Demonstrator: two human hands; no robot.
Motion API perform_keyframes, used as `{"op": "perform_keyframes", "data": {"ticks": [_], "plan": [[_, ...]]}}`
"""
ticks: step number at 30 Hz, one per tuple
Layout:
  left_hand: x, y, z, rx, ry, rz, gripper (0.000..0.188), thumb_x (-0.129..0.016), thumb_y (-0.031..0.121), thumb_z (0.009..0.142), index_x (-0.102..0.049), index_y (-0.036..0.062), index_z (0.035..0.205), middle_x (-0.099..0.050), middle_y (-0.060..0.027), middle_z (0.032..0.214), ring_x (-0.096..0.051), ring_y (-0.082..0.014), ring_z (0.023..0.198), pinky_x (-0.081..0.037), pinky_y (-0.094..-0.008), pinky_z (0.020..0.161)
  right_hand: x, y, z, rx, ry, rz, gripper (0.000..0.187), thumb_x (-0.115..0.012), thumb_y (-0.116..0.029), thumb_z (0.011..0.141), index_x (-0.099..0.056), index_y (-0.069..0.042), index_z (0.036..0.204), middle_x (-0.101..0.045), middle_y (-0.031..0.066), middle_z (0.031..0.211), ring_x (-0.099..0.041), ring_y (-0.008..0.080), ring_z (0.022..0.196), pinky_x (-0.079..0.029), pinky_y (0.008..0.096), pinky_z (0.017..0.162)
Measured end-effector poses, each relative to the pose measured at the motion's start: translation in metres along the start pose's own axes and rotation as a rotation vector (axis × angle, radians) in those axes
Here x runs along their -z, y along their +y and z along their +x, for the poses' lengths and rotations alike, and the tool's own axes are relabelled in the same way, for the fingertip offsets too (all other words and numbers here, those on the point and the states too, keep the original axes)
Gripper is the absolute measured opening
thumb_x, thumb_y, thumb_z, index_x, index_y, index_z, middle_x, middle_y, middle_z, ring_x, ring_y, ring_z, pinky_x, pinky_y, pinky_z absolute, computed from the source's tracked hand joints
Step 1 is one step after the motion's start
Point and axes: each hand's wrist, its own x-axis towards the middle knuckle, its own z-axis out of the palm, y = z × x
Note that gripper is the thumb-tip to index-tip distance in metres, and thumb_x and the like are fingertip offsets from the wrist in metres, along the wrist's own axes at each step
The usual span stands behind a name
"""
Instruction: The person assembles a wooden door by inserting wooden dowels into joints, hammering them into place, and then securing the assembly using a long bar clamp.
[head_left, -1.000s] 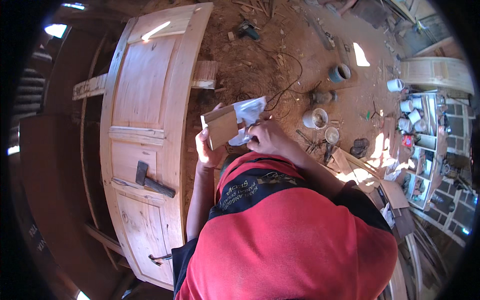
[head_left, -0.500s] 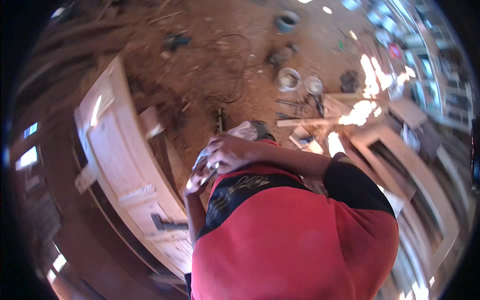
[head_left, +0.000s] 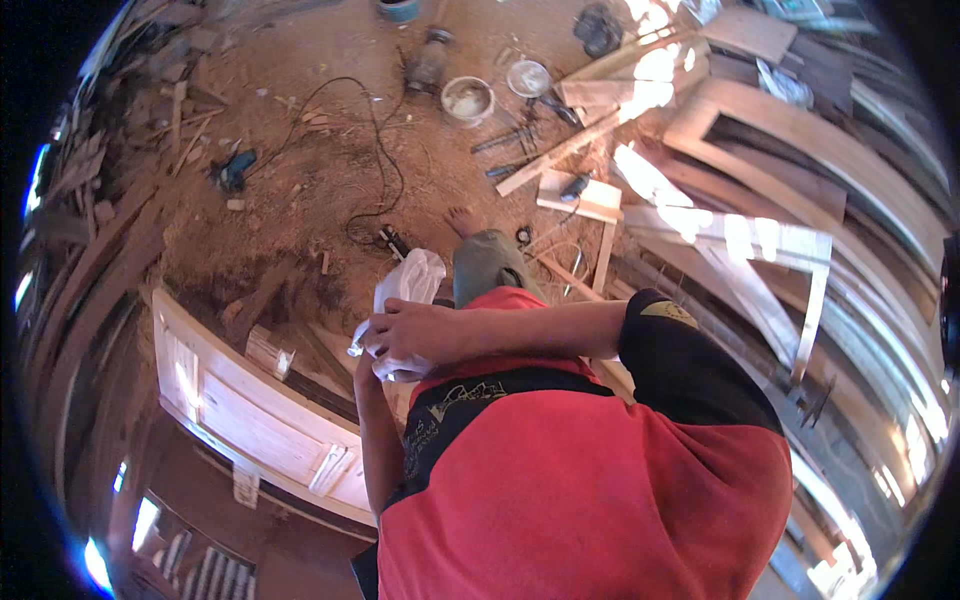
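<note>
Can barely make out the left hand (head_left: 366, 373), mostly covered; cannot tell its grip. Can see the right hand (head_left: 412, 330) curled over a white plastic bag (head_left: 420, 270) before the red shirt (head_left: 590, 470), above a dirt floor (head_left: 320, 45) littered with wood scraps (head_left: 236, 204). Find the panelled door (head_left: 255, 405) lower in view than a second ago.
</note>
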Motion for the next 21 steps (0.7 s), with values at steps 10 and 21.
{"op": "perform_keyframes", "data": {"ticks": [10, 21], "plan": [[-0.021, 0.070, 0.021, -0.349, -0.056, 0.565, 0.045, -0.064, 0.020, 0.090, -0.055, 0.0016, 0.130, -0.061, -0.0210, 0.124, -0.059, -0.0344, 0.115, -0.051, -0.0409, 0.090, -0.034, -0.034, -0.076, -0.505, 0.075, -0.224, 0.015, -0.062, -0.022, 0.083, -0.069, -0.015, 0.095, -0.062, 0.0037, 0.099, -0.059, 0.0234, 0.102, -0.046, 0.0402, 0.088], [-0.015, -0.090, -0.103, 0.178, 0.427, 0.953, 0.036, -0.067, 0.034, 0.090, -0.070, 0.0028, 0.109, -0.068, -0.0170, 0.094, -0.065, -0.0317, 0.087, -0.050, -0.0438, 0.075, -0.155, -0.088, -0.143, -0.900, 0.539, -0.090, 0.031, -0.062, -0.018, 0.081, -0.064, -0.010, 0.111, -0.060, 0.0141, 0.105, -0.060, 0.0327, 0.100, -0.049, 0.0435, 0.088]]}}
